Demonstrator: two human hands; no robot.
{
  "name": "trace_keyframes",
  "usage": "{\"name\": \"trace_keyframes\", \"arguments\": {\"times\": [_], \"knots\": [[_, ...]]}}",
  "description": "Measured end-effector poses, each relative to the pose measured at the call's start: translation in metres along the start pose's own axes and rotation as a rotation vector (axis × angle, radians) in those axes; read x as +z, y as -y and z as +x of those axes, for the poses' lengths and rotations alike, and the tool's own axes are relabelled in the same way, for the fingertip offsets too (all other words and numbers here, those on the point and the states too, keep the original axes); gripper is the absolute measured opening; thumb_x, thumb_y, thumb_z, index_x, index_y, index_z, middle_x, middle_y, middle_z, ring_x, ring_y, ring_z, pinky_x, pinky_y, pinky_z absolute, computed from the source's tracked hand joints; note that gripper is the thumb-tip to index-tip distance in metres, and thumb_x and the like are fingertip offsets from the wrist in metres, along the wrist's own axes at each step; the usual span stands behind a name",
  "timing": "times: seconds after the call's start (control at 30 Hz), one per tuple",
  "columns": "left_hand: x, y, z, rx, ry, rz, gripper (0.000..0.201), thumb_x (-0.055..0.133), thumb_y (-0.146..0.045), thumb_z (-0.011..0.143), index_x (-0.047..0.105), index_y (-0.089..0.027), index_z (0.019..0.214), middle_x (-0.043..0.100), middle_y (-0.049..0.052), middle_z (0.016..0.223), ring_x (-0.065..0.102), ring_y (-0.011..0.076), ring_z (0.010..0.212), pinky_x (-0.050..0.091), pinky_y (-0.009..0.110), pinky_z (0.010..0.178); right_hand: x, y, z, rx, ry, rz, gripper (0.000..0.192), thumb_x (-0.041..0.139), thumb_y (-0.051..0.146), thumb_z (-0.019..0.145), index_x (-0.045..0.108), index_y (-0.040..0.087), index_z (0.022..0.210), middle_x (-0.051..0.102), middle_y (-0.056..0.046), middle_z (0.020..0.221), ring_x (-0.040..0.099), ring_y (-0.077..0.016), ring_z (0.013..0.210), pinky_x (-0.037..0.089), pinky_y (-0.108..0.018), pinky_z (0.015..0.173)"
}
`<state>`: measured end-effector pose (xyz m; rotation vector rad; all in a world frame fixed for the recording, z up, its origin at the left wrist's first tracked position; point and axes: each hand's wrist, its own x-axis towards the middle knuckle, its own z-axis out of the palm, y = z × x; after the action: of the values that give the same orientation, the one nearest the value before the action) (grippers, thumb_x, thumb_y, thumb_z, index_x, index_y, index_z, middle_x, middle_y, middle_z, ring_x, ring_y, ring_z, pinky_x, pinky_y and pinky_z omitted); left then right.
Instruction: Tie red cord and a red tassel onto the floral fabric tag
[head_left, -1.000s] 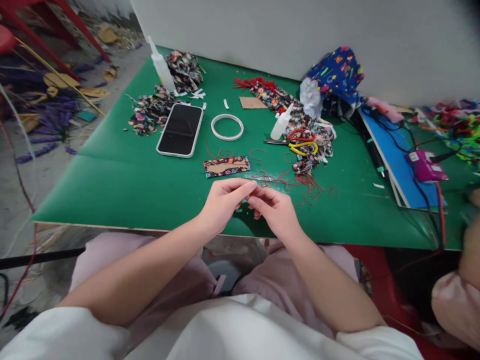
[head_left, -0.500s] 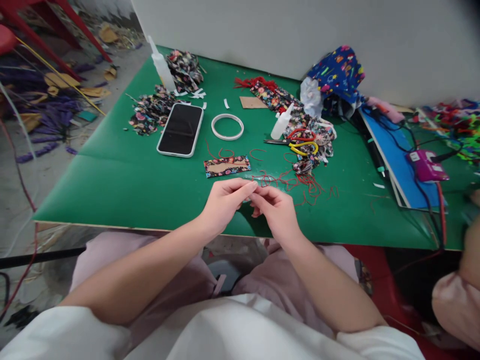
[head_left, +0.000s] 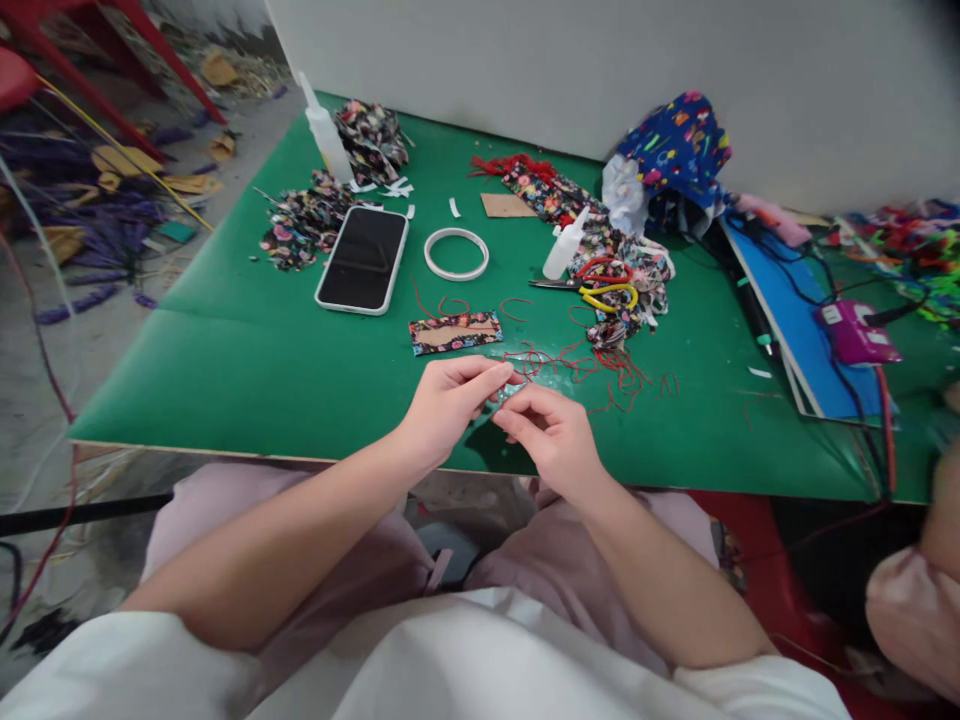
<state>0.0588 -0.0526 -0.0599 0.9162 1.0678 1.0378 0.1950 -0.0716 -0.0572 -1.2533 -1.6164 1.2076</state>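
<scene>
My left hand (head_left: 448, 408) pinches a small bluish-green patterned piece (head_left: 508, 393) between thumb and fingers. From the other side, my right hand (head_left: 553, 428) is closed with its fingertips at the lower edge of the same piece. Most of this piece is hidden by my fingers, so its kind is unclear. Just beyond the hands lies a floral fabric strip folded around brown card (head_left: 456, 334). Tangled red threads (head_left: 619, 372) spread over the table beside my right hand.
On the green table (head_left: 225, 380) are a phone (head_left: 363, 260), a white tape ring (head_left: 456, 254), scissors (head_left: 607, 295), two glue bottles (head_left: 564, 248) (head_left: 327, 138) and floral fabric scraps (head_left: 373, 140). A blue folder (head_left: 814, 330) with cables lies right. Another person's arm (head_left: 943, 500) shows at the right edge.
My right hand has shifted slightly down and away from the left fingertips. More of the bluish-green piece shows between the hands. The table things stay put.
</scene>
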Motion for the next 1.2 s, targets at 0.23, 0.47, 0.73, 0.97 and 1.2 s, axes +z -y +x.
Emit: {"name": "trace_keyframes", "arguments": {"times": [0.23, 0.47, 0.73, 0.97, 1.2], "knots": [[-0.003, -0.002, 0.003, -0.041, -0.001, -0.054, 0.021, 0.067, -0.036, 0.070, 0.070, -0.016, 0.072, 0.046, -0.003, 0.051, 0.033, 0.0040, 0.044, 0.019, 0.018, 0.040, -0.006, 0.001, 0.004, -0.044, 0.013, 0.001, 0.018, 0.058, 0.030, 0.079, 0.055, 0.020, 0.064, 0.054, 0.002, 0.063, 0.051, -0.0106, 0.059, 0.043, -0.024, 0.056], [-0.003, -0.006, 0.005, 0.033, -0.021, -0.084, 0.018, 0.067, -0.034, 0.071, 0.072, -0.017, 0.072, 0.062, 0.000, 0.062, 0.048, 0.0069, 0.057, 0.037, 0.018, 0.054, -0.011, -0.004, 0.009, 0.135, -0.056, 0.265, 0.016, 0.059, 0.036, 0.078, 0.060, 0.019, 0.078, 0.063, 0.001, 0.066, 0.059, -0.0095, 0.053, 0.050, -0.022, 0.050], [-0.003, -0.002, 0.007, 0.113, -0.062, -0.131, 0.014, 0.070, -0.030, 0.069, 0.068, -0.017, 0.070, 0.069, 0.002, 0.076, 0.059, 0.0123, 0.073, 0.045, 0.025, 0.073, -0.011, -0.003, 0.008, 0.132, -0.043, 0.275, 0.013, 0.060, 0.029, 0.077, 0.063, 0.019, 0.085, 0.059, 0.005, 0.056, 0.054, -0.0065, 0.047, 0.047, -0.020, 0.048], [-0.002, -0.002, 0.005, 0.222, -0.032, 0.033, 0.018, 0.056, -0.032, 0.082, 0.058, -0.016, 0.073, 0.057, -0.002, 0.066, 0.052, 0.0079, 0.059, 0.043, 0.019, 0.058, -0.005, -0.003, 0.004, 0.120, 0.013, 0.235, 0.013, 0.057, 0.027, 0.080, 0.063, 0.018, 0.086, 0.055, 0.005, 0.055, 0.050, -0.0053, 0.047, 0.044, -0.017, 0.047], [-0.002, 0.003, 0.001, 0.464, -0.143, 0.422, 0.012, 0.048, -0.023, 0.085, 0.055, -0.018, 0.077, 0.055, -0.003, 0.068, 0.048, 0.0072, 0.060, 0.039, 0.018, 0.055, -0.003, 0.001, 0.002, 0.106, 0.084, 0.234, 0.013, 0.055, 0.025, 0.080, 0.063, 0.017, 0.086, 0.053, 0.005, 0.055, 0.049, -0.0055, 0.047, 0.042, -0.018, 0.046]]}}
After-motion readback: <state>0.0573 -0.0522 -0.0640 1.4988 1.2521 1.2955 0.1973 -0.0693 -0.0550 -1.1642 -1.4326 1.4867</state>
